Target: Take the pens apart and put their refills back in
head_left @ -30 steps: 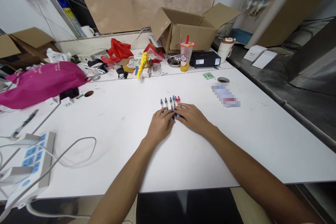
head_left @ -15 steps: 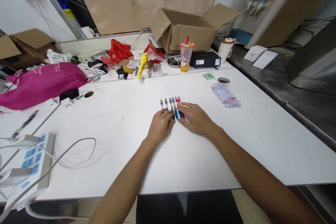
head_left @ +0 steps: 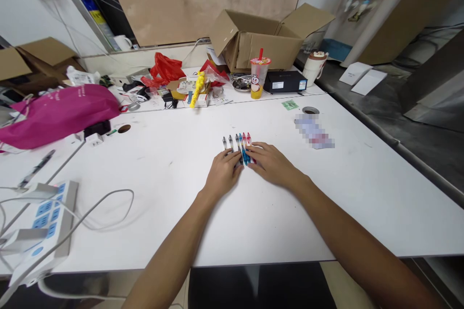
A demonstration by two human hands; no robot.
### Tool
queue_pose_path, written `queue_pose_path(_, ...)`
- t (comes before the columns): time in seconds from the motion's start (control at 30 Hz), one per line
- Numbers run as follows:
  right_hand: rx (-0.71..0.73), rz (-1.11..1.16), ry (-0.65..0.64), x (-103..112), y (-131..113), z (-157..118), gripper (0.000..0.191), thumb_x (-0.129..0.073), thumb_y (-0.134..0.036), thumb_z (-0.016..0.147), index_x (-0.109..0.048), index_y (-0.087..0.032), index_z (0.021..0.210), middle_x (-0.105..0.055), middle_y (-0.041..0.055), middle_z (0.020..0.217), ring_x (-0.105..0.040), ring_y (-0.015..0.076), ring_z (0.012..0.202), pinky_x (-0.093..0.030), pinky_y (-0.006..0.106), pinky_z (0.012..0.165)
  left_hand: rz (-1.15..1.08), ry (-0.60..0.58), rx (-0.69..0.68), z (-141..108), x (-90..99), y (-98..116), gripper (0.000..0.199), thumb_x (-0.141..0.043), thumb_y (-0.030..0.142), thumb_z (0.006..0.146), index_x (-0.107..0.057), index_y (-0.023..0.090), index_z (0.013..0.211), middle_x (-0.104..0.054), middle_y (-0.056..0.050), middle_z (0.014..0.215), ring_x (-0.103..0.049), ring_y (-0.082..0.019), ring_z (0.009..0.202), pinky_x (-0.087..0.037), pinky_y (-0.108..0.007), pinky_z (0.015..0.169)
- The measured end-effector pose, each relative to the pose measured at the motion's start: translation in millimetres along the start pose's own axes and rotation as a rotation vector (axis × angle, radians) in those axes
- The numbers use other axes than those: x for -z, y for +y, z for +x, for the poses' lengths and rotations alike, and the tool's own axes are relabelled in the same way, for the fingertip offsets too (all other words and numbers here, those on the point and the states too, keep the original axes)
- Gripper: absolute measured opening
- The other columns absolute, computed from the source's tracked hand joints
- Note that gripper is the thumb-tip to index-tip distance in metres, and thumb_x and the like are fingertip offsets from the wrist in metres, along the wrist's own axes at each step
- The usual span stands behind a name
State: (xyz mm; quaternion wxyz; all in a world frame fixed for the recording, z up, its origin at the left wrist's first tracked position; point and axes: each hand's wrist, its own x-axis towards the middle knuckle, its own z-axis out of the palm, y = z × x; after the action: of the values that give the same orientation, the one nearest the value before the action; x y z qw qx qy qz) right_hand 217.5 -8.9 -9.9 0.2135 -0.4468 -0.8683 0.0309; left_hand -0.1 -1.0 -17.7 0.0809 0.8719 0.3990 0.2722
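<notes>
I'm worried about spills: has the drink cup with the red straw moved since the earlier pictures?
No: the drink cup stands in the same place against the black box.

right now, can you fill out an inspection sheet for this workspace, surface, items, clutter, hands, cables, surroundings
Surface: white table, lightly marked and specked.
Items: row of pens, dark-ended, blue and red, lower parts partly hidden.
Clutter: magenta bag at left; red plastic bag, yellow object, drink cup and black box along the back.
Hands: left hand at the dark-ended pens, right hand at the blue and red ones; grip unclear.
Cables: pale cable loops beside the power strip at left.
Surroundings: open cardboard box at back; apparent water dispenser at back right.
</notes>
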Motion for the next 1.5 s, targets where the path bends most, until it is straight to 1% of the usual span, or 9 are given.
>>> queue_pose_path(0.2,0.034,0.029,0.041,-2.8,-6.8,1.6,0.050,-0.052,-0.039,0.099,-0.053,-0.019,0.144,-0.058,0.0121,0.144,-0.046,0.0307,0.138,-0.043,0.054,0.112,-0.027,0.066,0.021,-1.1,3.7,-2.1,0.041,-0.052,0.024,0.097,-0.058,0.018,0.137,-0.062,-0.012,0.140,-0.052,-0.029,0.136,-0.042,-0.056,0.115)
queue_pose_path(0.37,0.035,0.045,0.099,-10.0,-16.7,6.7,0.043,-0.051,-0.033,0.099,-0.057,-0.021,0.140,-0.060,0.0106,0.143,-0.046,0.0309,0.138,-0.043,0.055,0.111,-0.046,0.160,0.105,-1.7,7.4,-14.1,0.038,-0.044,0.013,0.096,-0.059,0.017,0.131,-0.066,-0.012,0.133,-0.053,-0.028,0.134,-0.044,-0.054,0.113)
queue_pose_path(0.53,0.054,0.012,0.069,-18.2,-34.5,15.1,0.047,-0.054,-0.035,0.098,-0.054,-0.021,0.143,-0.058,0.0086,0.147,-0.042,0.0314,0.143,-0.041,0.055,0.112,-0.095,0.184,0.160,-1.9,9.2,-19.0,0.040,-0.040,0.009,0.094,-0.058,0.017,0.128,-0.068,-0.011,0.127,-0.055,-0.027,0.130,-0.045,-0.052,0.111)
queue_pose_path(0.77,0.104,-0.065,0.032,-23.9,-35.4,22.7,0.036,-0.046,-0.024,0.104,-0.061,-0.023,0.136,-0.066,0.0072,0.138,-0.055,0.0288,0.131,-0.045,0.051,0.104,-0.161,0.183,0.200,-1.3,10.2,-15.6,0.035,-0.042,0.012,0.094,-0.060,0.020,0.123,-0.068,-0.011,0.123,-0.058,-0.027,0.124,-0.046,-0.051,0.107)
queue_pose_path(0.93,0.154,0.009,0.175,-16.9,-30.3,25.3,0.032,-0.043,-0.025,0.105,-0.068,-0.023,0.125,-0.068,0.0063,0.134,-0.055,0.0249,0.129,-0.047,0.045,0.101,-0.185,0.213,0.237,-1.1,14.1,-13.8,0.031,-0.043,0.015,0.095,-0.061,0.021,0.120,-0.069,-0.010,0.122,-0.060,-0.026,0.120,-0.048,-0.048,0.105)
queue_pose_path(1.03,0.089,0.065,0.278,-11.0,-29.8,25.7,0.029,-0.047,-0.030,0.104,-0.074,-0.024,0.116,-0.072,0.0086,0.121,-0.059,0.0250,0.118,-0.048,0.044,0.097,-0.153,0.231,0.260,-1.6,16.8,-12.5,0.029,-0.043,0.018,0.096,-0.062,0.021,0.118,-0.069,-0.009,0.121,-0.060,-0.026,0.120,-0.048,-0.048,0.104)
queue_pose_path(1.2,-0.026,0.247,0.298,-10.0,-26.4,22.6,0.033,-0.043,-0.034,0.105,-0.073,-0.025,0.119,-0.075,0.0056,0.092,-0.064,0.0225,0.088,-0.051,0.042,0.085,-0.162,0.250,0.306,-1.9,21.1,-7.7,0.027,-0.045,0.019,0.096,-0.064,0.021,0.115,-0.070,-0.009,0.120,-0.060,-0.027,0.119,-0.047,-0.049,0.105)
queue_pose_path(1.33,-0.104,0.456,0.392,-7.6,-31.5,17.5,0.033,-0.044,-0.035,0.104,-0.069,-0.028,0.125,-0.077,0.0040,0.102,-0.067,0.0229,0.096,-0.053,0.045,0.092,-0.438,0.286,0.456,2.3,24.3,-4.6,0.024,-0.050,0.029,0.097,-0.066,0.021,0.114,-0.070,-0.011,0.122,-0.063,-0.027,0.118,-0.051,-0.049,0.102)
queue_pose_path(1.5,-0.175,0.678,0.411,-0.6,-43.2,8.9,0.028,-0.050,-0.033,0.100,-0.070,-0.027,0.119,-0.076,0.0054,0.102,-0.067,0.0223,0.097,-0.054,0.042,0.090,-1.197,0.262,0.722,10.8,30.0,-3.3,0.034,-0.053,0.044,0.099,-0.059,0.016,0.118,-0.068,-0.017,0.129,-0.073,-0.025,0.106,-0.059,-0.042,0.092)
